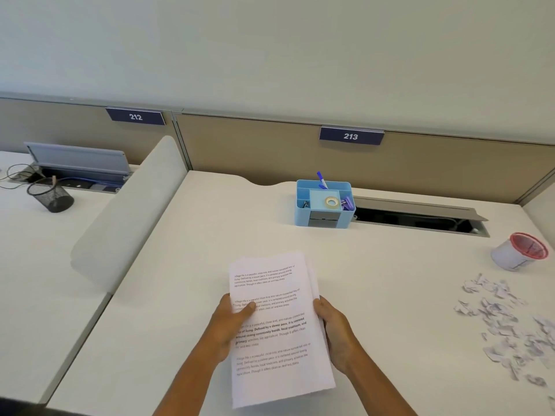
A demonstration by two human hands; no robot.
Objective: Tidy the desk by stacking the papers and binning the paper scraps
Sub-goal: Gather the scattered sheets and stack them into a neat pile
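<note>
Both hands, left hand [231, 322] and right hand [336, 334], clamp the papers [276, 325] at the desk [210, 235] centre, best squared by edge-tapping, while scraps [504, 319] lie at three o'clock below the bin [519, 250].

Desk [210, 235] open thru centre + lower left of frame. Obstacles: blue organizer [326, 204] upper centre, open cable tray [420, 219] just right of it, red-rimmed bin [519, 250] far right, paper scraps [507, 319] spread lower right, divider panel [129, 217] walls off the left
</note>
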